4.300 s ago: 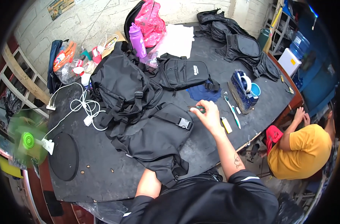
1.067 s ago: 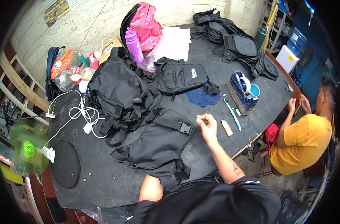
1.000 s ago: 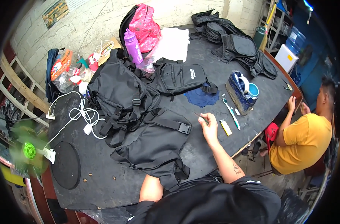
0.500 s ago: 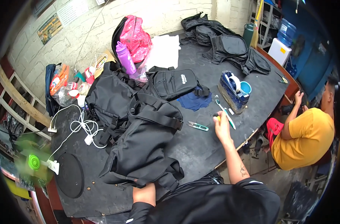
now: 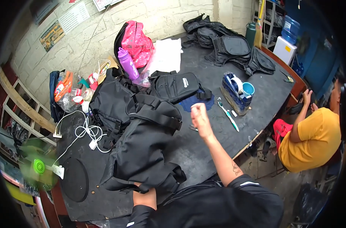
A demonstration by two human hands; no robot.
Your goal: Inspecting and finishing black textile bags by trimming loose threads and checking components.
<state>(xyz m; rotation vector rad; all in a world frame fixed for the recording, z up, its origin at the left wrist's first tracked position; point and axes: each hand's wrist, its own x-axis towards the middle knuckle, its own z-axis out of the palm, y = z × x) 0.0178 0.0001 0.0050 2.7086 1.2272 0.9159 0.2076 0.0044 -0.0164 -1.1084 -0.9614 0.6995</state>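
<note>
A large black bag (image 5: 142, 140) lies in front of me, straps folded over its top. My left hand (image 5: 144, 197) reaches under its near edge, with its fingers hidden by the fabric. Just right of the bag, my right hand (image 5: 200, 121) is raised over the table, fingers curled closed; what they hold cannot be made out. Thread snips (image 5: 194, 128) show only partly from behind this hand. A green and white toothbrush (image 5: 229, 117) lies to its right. Beyond the hand are dark blue cloth (image 5: 203, 105) and a smaller black bag (image 5: 176, 86).
A blue caddy (image 5: 235, 95) with tape and a cup stands at the right. Behind sit a pink backpack (image 5: 135, 43), a purple bottle (image 5: 128, 64) and black bag pieces (image 5: 230, 49). White cables (image 5: 88, 131) and a running fan (image 5: 39, 166) are left. A person in yellow (image 5: 311, 138) sits right.
My right hand has moved left toward the large bag, now covering most of the snips. The small yellow and black thing at its fingers no longer shows. My left hand stays under the bag.
</note>
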